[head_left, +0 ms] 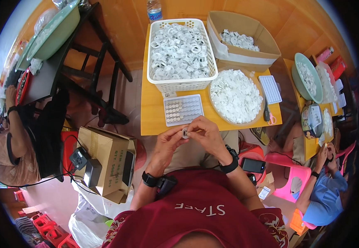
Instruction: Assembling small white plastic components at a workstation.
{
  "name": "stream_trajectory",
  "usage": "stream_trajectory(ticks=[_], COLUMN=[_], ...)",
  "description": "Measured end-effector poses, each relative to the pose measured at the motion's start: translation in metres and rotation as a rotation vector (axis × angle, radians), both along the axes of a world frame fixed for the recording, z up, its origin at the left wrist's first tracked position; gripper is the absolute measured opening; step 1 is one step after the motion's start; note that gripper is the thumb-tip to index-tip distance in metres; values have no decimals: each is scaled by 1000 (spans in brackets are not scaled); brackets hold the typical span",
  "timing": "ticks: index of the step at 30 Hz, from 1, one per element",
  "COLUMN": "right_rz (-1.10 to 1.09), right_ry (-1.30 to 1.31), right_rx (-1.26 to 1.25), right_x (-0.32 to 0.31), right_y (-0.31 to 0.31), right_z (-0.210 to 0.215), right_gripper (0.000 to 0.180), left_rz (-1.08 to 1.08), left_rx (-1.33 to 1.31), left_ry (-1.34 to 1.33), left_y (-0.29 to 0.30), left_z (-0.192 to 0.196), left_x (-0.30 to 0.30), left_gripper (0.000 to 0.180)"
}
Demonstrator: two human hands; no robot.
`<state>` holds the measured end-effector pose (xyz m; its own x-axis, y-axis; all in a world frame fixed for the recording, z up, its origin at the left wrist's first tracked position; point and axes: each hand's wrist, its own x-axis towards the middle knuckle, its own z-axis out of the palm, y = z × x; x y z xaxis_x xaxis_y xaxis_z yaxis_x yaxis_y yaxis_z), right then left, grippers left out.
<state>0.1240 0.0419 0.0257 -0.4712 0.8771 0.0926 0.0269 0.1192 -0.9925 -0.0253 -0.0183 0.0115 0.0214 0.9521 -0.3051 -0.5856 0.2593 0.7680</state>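
Observation:
Just in front of the table's near edge, my left hand (169, 144) and my right hand (207, 134) come together, fingers closed on a small white plastic part (185, 133) with a dark slot. The fingertips cover much of it. Beyond them on the wooden table (156, 129) lies a shallow white tray (195, 108), its left side holding rows of beige round discs. Behind it stands a white plastic basket (183, 85) heaped with white ring-shaped parts (179, 51). To its right, a round bowl (238, 123) is full of small white pieces (235, 96).
A cardboard box (245, 62) with more white parts stands at the back right. Near it are another white tray (271, 89), a black-handled tool (266, 110) and scissors (272, 119). An open carton (105, 159) stands at left. One person sits each side; a hand (323, 155) shows at right.

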Motion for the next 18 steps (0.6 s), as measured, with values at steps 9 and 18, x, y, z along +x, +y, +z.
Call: stream_trajectory(ticks=[9,18], right_rz=[-63,-189], right_ry=[37,-99], right_rx=[-103,241], right_x=[8,6], right_y=[-3,-12], right_z=[-5,-10], right_gripper=[8,7], left_rz=[-38,-15], left_rx=[14,7], left_ry=[35,-46], left_y=[6,4], left_z=[6,-1], left_x=[10,14], left_gripper=[25,25])
